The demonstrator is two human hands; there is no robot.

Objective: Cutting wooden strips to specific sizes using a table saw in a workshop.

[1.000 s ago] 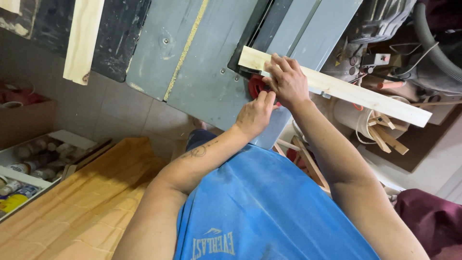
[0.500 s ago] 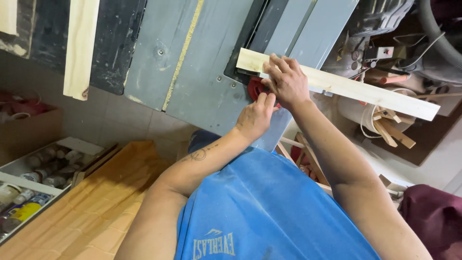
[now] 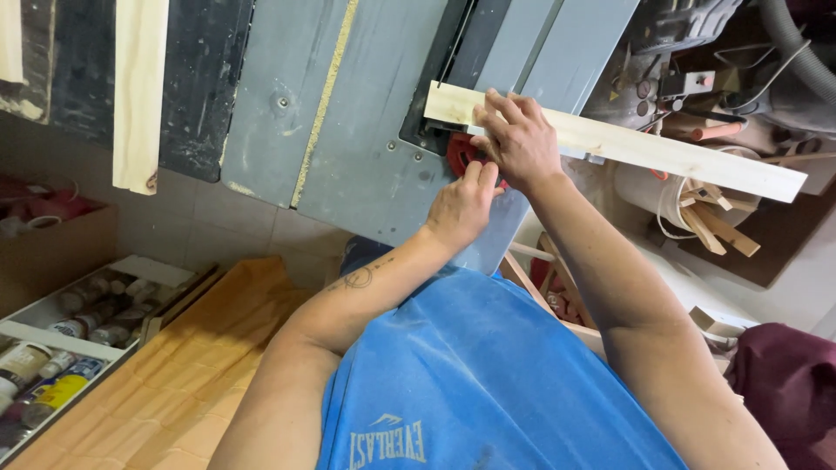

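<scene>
A long pale wooden strip (image 3: 662, 150) lies across the edge of a grey metal saw table (image 3: 366, 130). My right hand (image 3: 518, 139) presses down flat on the strip near its left end. My left hand (image 3: 461, 207) sits just below it, fingers curled at a red knob (image 3: 459, 153) on the table's edge. The knob is mostly hidden by both hands.
A second pale board (image 3: 139, 87) lies on the dark table part at the left. A tray of small paint bottles (image 3: 61, 348) sits at lower left on a wooden floor. A bucket with wood offcuts (image 3: 697, 209) stands right, machine parts and a hose above it.
The hands keep their places on the strip and the knob. The view has shifted slightly; the strip sits a little lower in the picture.
</scene>
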